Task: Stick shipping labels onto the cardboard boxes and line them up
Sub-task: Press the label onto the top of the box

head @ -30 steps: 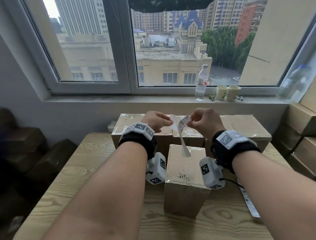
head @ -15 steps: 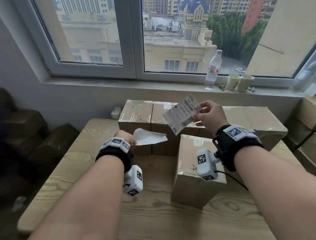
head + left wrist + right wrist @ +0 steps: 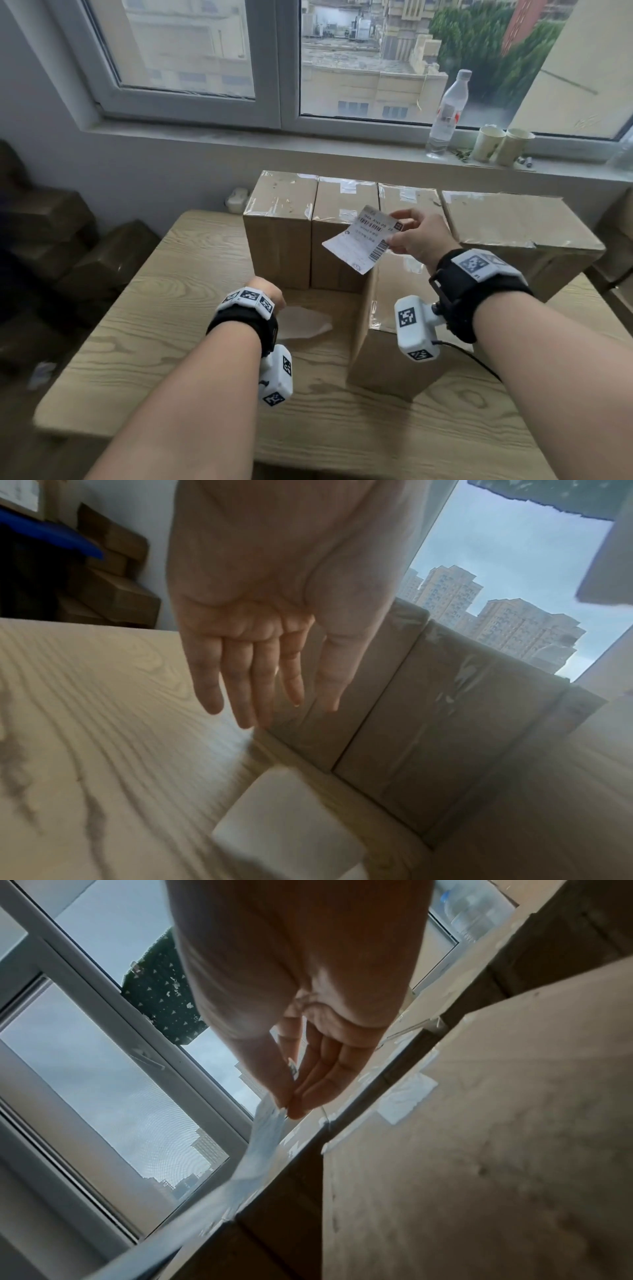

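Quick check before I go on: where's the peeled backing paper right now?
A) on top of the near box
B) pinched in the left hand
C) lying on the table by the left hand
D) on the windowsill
C: the backing paper lies on the table beside the left hand, whose fingers are straight and hold nothing.

A clear plastic bottle (image 3: 447,114) stood upright on the window sill (image 3: 239,138), and two paper cups (image 3: 501,146) stood just beside it, touching each other. Behind the glass were city buildings (image 3: 370,85) and green trees (image 3: 479,44). The wooden surface (image 3: 171,308) had a light grain. A small white object (image 3: 236,199) lay at its far edge, near the wall.
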`<action>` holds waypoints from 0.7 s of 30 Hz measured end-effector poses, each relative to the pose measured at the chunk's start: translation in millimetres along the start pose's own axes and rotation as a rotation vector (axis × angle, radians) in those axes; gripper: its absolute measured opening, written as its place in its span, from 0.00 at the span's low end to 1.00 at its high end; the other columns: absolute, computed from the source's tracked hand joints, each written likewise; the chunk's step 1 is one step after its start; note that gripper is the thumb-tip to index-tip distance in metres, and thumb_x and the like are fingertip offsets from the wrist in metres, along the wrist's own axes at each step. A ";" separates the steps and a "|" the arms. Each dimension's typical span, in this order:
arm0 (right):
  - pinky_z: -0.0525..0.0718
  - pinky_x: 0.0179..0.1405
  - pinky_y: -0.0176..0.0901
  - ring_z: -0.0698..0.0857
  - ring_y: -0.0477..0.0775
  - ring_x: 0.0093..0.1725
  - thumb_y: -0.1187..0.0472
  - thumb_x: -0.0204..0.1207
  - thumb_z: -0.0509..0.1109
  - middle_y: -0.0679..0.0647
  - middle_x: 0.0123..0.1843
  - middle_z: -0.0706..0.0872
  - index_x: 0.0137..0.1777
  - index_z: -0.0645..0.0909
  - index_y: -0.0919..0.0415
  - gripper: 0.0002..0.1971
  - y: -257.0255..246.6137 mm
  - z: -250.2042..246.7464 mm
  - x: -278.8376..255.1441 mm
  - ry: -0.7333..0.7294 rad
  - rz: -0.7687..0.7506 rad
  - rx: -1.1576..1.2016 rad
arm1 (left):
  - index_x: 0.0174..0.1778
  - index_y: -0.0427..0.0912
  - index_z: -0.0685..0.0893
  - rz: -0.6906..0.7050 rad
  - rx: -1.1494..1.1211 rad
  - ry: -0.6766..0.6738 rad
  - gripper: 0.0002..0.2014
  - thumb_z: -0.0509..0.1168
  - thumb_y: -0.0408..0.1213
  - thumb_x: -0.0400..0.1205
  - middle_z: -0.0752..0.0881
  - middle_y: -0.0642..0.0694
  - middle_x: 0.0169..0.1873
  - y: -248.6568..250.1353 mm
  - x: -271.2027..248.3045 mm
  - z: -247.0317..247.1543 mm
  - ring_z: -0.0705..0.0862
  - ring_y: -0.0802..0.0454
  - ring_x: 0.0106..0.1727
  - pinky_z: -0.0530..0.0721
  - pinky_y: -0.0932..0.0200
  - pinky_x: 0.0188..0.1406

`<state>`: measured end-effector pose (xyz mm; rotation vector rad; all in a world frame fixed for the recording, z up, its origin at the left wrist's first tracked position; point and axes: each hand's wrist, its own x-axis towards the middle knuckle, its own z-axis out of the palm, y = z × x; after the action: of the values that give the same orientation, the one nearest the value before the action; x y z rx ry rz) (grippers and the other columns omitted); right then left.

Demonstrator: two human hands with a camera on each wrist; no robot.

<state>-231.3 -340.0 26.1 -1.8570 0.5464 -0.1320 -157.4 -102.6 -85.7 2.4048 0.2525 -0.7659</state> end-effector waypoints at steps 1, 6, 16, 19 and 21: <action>0.89 0.46 0.43 0.88 0.61 0.52 0.80 0.71 0.71 0.61 0.50 0.86 0.61 0.78 0.63 0.21 -2.3 -2.0 -0.9 -0.007 0.000 -0.001 | 0.55 0.34 0.85 -0.010 0.015 0.018 0.15 0.70 0.41 0.79 0.87 0.39 0.53 9.5 -7.2 -7.4 0.86 0.45 0.60 0.81 0.58 0.48; 0.89 0.34 0.37 0.88 0.59 0.49 0.82 0.71 0.70 0.63 0.53 0.85 0.63 0.77 0.64 0.22 -15.6 -20.6 -7.9 -0.030 0.009 0.016 | 0.47 0.38 0.87 0.287 -0.402 0.033 0.04 0.67 0.31 0.81 0.89 0.43 0.41 71.9 -41.9 -29.5 0.86 0.50 0.38 0.83 0.60 0.38; 0.88 0.47 0.43 0.86 0.55 0.47 0.80 0.72 0.70 0.56 0.42 0.85 0.65 0.77 0.65 0.23 1.6 -71.6 -28.3 0.012 0.079 -0.001 | 0.39 0.39 0.78 0.526 -0.352 -0.282 0.11 0.76 0.27 0.73 0.89 0.41 0.41 134.2 -99.4 11.4 0.90 0.49 0.39 0.90 0.57 0.40; 0.88 0.53 0.48 0.86 0.57 0.51 0.78 0.70 0.73 0.56 0.45 0.85 0.65 0.77 0.65 0.23 17.0 -76.5 -33.2 0.053 0.097 -0.056 | 0.36 0.39 0.78 0.544 -0.317 -0.278 0.13 0.77 0.24 0.71 0.89 0.41 0.38 135.5 -103.0 24.7 0.89 0.50 0.36 0.90 0.59 0.38; 0.87 0.57 0.53 0.86 0.57 0.51 0.75 0.68 0.77 0.55 0.45 0.85 0.59 0.78 0.63 0.21 27.7 -75.0 -34.3 0.083 0.104 -0.106 | 0.34 0.39 0.77 0.565 -0.271 -0.257 0.14 0.78 0.23 0.70 0.89 0.41 0.38 134.4 -104.0 31.3 0.90 0.50 0.36 0.90 0.59 0.36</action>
<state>-296.4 -397.2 33.2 -1.9276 0.7182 -0.1130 -210.6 -229.3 19.0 1.9504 -0.3896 -0.7056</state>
